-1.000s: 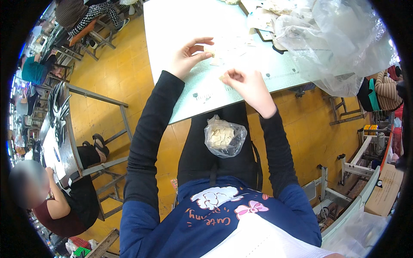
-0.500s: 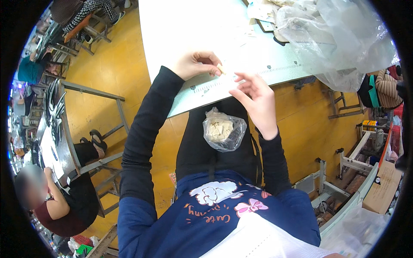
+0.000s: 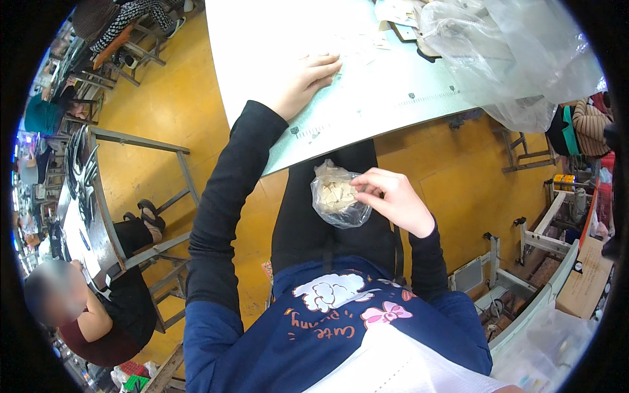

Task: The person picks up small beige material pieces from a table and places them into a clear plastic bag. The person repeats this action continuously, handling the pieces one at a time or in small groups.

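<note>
since half a second ago the right hand point(image 3: 392, 200) has come off the table point(image 3: 262, 59) edge and dropped to the lap, where its fingertips now sit at the mouth of the bag point(image 3: 337, 196). the left hand point(image 3: 308, 82) has moved further up onto the table and flattened out; earlier it was curled with the fingers pinched near the table edge. the bag has stayed on the lap in much the same spot.

the right hand is loosely curled, thumb and fingers drawn together at the upper right rim of the bag, touching the plastic. whether it pinches a piece between the fingertips cannot be told. the left hand lies palm down with fingers stretched out on the pale table top, grasping nothing, fingertips resting among small pale bits point(image 3: 357, 46) scattered there.

the bag is small and clear, holding pale tan pieces, and rests on the person's dark trousers just below the table edge, directly left of the right hand's fingertips and well apart from the left hand.

a large crumpled clear plastic sheet point(image 3: 517, 52) lies at the far right of the table. another person point(image 3: 85, 308) sits at a bench at lower left.
</note>
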A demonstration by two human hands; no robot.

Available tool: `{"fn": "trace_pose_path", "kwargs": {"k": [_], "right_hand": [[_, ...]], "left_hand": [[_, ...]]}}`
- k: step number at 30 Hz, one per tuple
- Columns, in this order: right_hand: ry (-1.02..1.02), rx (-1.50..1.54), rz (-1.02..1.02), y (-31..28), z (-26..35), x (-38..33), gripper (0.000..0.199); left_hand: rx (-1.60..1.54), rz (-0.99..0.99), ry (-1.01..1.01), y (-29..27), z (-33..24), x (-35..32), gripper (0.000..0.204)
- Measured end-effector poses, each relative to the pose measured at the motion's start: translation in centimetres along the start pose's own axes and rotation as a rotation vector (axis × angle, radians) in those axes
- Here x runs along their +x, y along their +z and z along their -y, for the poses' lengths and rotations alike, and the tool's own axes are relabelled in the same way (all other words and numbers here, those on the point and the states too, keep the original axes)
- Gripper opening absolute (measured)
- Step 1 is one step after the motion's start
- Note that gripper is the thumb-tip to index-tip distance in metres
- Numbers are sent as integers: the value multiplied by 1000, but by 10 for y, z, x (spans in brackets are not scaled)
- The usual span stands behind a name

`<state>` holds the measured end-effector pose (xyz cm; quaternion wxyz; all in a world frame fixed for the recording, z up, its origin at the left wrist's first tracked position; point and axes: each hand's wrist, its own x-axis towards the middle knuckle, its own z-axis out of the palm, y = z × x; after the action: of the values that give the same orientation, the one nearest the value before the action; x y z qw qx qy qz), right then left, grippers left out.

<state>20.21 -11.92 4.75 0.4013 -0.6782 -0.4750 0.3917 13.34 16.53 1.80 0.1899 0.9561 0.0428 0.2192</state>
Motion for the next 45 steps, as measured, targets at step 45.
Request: {"fn": "trace_pose_path", "kwargs": {"k": [45], "right_hand": [[-110,234,-405,-11,23,66,15]], "left_hand": [[-629,-38,-81,-20,-7,-4,53]]}}
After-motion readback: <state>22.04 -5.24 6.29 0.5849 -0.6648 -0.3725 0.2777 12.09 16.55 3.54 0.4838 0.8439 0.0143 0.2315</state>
